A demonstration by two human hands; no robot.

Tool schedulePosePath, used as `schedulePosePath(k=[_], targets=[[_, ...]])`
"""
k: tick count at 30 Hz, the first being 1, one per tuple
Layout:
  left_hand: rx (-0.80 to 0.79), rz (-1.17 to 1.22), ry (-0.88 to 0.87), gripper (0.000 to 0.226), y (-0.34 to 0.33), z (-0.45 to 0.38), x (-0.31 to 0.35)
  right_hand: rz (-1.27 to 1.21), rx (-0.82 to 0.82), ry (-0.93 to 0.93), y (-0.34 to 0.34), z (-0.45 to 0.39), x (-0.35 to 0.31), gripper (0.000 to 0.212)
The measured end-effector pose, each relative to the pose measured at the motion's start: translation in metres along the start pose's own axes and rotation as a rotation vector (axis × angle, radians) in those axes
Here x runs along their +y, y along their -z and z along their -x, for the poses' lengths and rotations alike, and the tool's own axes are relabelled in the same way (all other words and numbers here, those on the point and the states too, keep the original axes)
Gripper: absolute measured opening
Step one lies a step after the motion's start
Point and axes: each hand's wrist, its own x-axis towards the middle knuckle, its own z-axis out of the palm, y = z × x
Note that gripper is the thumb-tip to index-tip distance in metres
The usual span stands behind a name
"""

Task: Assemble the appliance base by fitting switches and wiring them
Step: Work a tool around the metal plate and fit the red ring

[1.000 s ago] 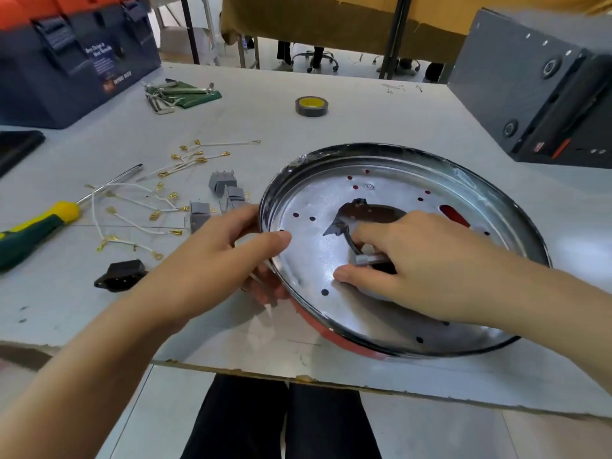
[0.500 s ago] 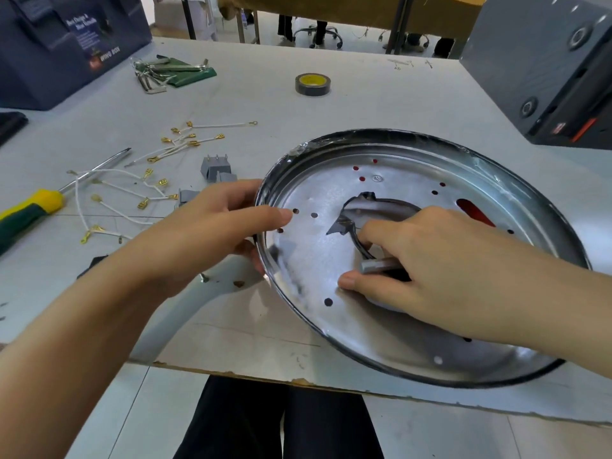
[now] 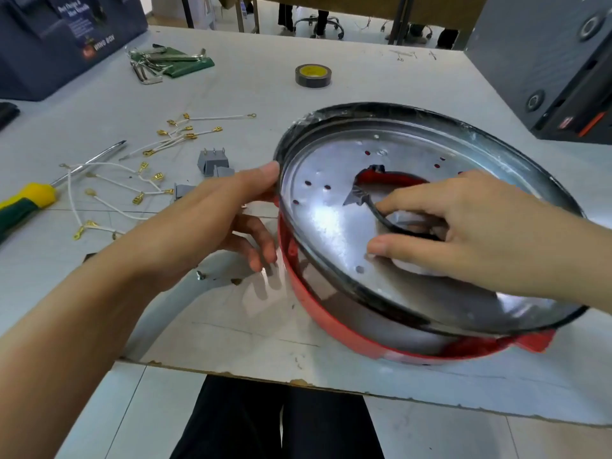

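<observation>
Tilted appliance base [image 3: 331, 233] clasped at rim by left hand [image 3: 212, 223]; grey switch [image 3: 402, 220] pinched in right hand [image 3: 463, 226].

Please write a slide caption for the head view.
Left hand tilts the appliance base while right hand reaches into its central opening.

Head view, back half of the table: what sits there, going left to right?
Blue toolbox → hex keys on a green pouch → roll of tape → grey case.
</observation>
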Motion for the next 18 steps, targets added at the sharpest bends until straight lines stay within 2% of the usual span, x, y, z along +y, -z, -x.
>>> schedulePosePath(k=[6, 11, 18], targets=[[0.025, 0.063, 0.024, 0.049, 0.000, -0.001, -0.001, -0.040, -0.009, -0.002, 0.004, 0.000, -0.001, 0.079], [0.084, 0.046, 0.027, 0.042, -0.005, 0.000, -0.002, -0.105, 0.025, -0.082, 0.014, -0.004, -0.001, 0.068], [0.162, 0.102, 0.039, 0.045, -0.011, 0.003, 0.003, 0.032, 0.009, -0.112, -0.001, -0.007, -0.018, 0.061]])
